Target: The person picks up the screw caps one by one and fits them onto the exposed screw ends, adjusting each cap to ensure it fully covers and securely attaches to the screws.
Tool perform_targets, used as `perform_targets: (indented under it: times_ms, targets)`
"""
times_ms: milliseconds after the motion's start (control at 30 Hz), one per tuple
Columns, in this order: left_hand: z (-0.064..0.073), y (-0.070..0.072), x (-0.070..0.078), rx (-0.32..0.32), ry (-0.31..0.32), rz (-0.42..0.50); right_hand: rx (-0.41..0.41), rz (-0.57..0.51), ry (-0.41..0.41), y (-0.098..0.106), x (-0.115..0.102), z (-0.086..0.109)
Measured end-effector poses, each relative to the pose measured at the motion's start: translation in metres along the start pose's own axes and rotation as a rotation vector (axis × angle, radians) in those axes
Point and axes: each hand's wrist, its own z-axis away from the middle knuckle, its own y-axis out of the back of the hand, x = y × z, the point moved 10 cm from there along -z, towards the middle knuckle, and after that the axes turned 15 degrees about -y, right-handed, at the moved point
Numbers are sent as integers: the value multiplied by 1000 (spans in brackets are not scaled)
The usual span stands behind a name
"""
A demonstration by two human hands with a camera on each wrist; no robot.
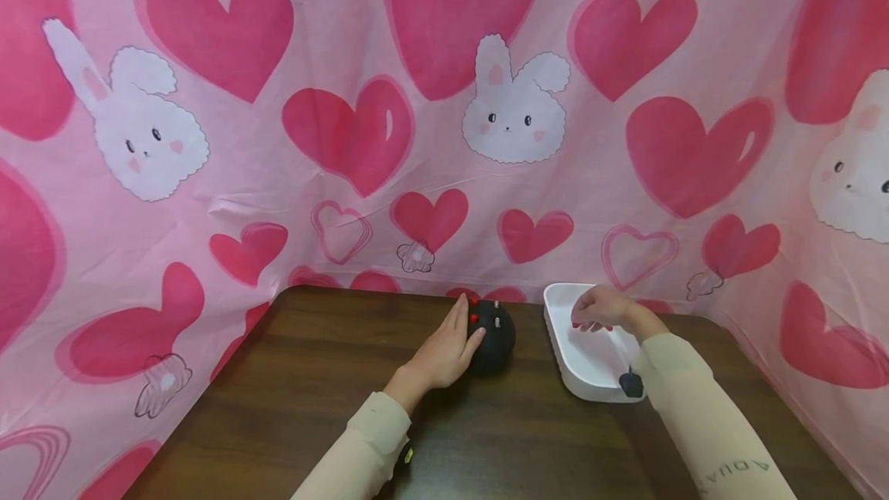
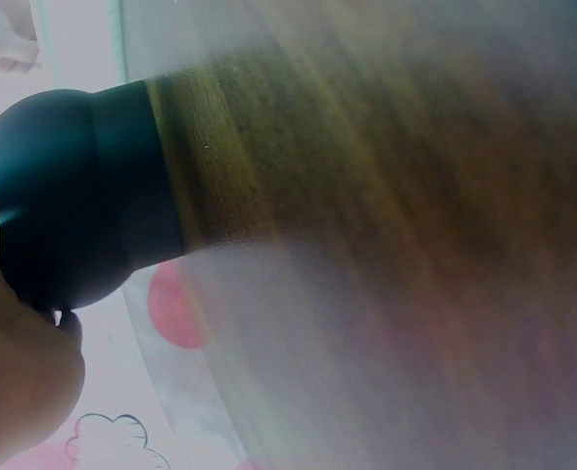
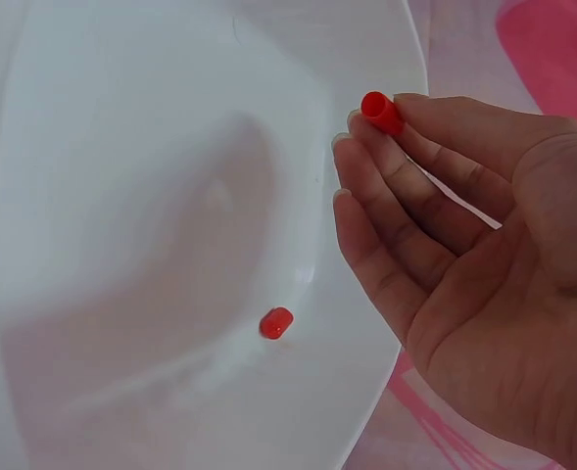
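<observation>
A round black object (image 1: 491,349) on a short cylindrical base stands on the table, with red caps (image 1: 474,319) and small metallic studs (image 1: 497,322) on its top. My left hand (image 1: 444,347) rests against its left side, fingers extended and thumb on the near face. Over the white tray (image 1: 579,384), my right hand (image 1: 603,309) pinches a small red cap (image 3: 382,113) between thumb and fingertips, the cap's hollow end showing in the right wrist view. Another red cap (image 3: 276,323) lies on the tray floor below the hand.
Both things stand on a dark wooden table (image 1: 312,376), the tray to the right of the black object. A pink cloth (image 1: 430,168) printed with hearts and rabbits hangs behind and at the sides. A dark wrist device (image 1: 630,384) overlaps the tray's near right corner.
</observation>
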Motion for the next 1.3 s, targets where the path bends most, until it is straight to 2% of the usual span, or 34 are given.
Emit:
perform_targets:
  times_ms: [267,600,967,1300]
  targets:
    - [0,-1,0,8,-14,7,18,-41,42,1,-7,3]
    - [1,-3,-4,-27,24,10,59,-63,73,4,-15,6]
    - [0,-2,-4,-23,22,14,72,-100,112,7,-21,9]
    - [0,-1,-3,-18,26,19,107,-77,119,8,-34,15]
